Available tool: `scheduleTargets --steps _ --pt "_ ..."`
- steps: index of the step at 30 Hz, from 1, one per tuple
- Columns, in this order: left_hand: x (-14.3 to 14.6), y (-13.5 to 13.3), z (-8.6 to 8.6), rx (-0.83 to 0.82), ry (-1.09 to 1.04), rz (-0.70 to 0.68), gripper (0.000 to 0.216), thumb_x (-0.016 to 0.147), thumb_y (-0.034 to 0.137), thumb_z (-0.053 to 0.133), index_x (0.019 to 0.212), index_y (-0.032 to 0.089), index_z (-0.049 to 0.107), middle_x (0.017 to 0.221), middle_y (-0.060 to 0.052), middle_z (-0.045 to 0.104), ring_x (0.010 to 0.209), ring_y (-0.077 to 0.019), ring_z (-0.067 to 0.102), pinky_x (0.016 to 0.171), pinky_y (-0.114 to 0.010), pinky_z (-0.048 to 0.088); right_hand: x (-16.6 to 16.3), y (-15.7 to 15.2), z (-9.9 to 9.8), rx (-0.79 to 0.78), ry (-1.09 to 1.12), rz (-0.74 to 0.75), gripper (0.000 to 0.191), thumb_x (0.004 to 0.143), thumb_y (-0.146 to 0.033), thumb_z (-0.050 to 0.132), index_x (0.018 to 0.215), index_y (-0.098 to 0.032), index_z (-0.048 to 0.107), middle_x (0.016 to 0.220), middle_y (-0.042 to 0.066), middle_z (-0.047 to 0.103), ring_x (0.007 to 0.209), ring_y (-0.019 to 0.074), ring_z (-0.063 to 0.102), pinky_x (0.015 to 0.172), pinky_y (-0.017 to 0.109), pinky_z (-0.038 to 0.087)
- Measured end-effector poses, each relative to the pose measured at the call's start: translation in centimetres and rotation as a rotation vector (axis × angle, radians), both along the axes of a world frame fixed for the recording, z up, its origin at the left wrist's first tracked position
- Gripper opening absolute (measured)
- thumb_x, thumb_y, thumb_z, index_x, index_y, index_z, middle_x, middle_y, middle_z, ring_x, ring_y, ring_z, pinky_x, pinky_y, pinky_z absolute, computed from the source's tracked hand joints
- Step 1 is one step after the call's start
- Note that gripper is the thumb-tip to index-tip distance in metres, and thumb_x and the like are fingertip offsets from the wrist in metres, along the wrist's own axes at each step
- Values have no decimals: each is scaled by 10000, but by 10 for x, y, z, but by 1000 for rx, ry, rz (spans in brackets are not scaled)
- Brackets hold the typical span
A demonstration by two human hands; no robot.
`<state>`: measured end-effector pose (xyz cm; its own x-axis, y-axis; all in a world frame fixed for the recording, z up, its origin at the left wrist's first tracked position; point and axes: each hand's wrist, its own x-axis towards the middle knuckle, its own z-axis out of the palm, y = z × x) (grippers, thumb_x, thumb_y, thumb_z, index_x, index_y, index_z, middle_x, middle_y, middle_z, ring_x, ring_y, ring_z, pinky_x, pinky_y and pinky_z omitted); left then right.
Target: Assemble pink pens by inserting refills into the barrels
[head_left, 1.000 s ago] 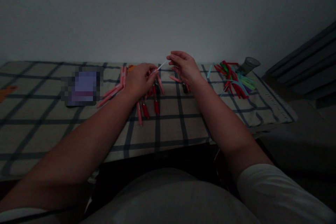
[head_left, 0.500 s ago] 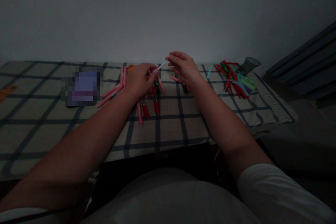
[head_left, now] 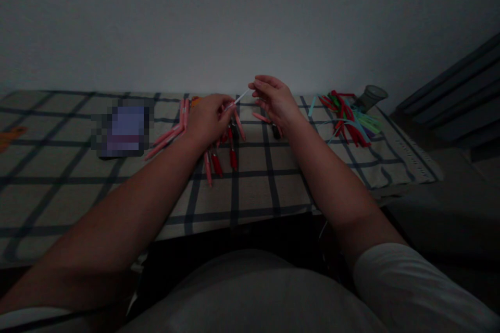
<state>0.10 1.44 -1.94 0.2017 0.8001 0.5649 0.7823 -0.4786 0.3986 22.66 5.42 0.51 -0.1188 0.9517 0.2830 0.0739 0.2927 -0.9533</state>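
Note:
A thin white stick or strip (head_left: 241, 96) slants up between my hands; the dim light hides what kind it is. My left hand (head_left: 211, 117) has its thumb and fingers pinched on the lower end. At the upper end, the fingertips of my right hand (head_left: 273, 99) are closed, with the other fingers loosely curled. Below my left hand lie several pink and red pens (head_left: 233, 158), partly covered by it. One pink-and-black pen (head_left: 276, 131) lies under my right hand, partly hidden.
More pink pens (head_left: 166, 138) lie left of my left hand. A blurred-out phone-like object (head_left: 127, 130) is farther left. On the right are red, green and blue strips (head_left: 347, 122) and a grey cup (head_left: 371, 96). A checked cloth (head_left: 253, 187) covers the table, which meets a wall.
My right hand has shifted very slightly up and to the right. My left hand and the pens stay where they were.

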Motion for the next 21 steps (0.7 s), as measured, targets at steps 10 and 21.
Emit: scheduleTargets --steps 10,21 --pt "3 -6 6 -42 55 37 344 1107 388 618 1348 229 805 1284 -119 837 1241 -324 745 1104 -440 566 -3 0 -2 -107 172 63 394 966 -523 899 1194 -257 719 1278 56 840 1198 194 782 1001 321 644" --pt "2 -6 6 -49 63 49 322 1103 360 639 1350 235 804 1290 -115 837 1223 -311 748 1090 -429 569 -7 -9 4 -156 157 31 216 1017 -338 828 1185 -244 731 1306 57 856 1147 161 788 918 253 646"
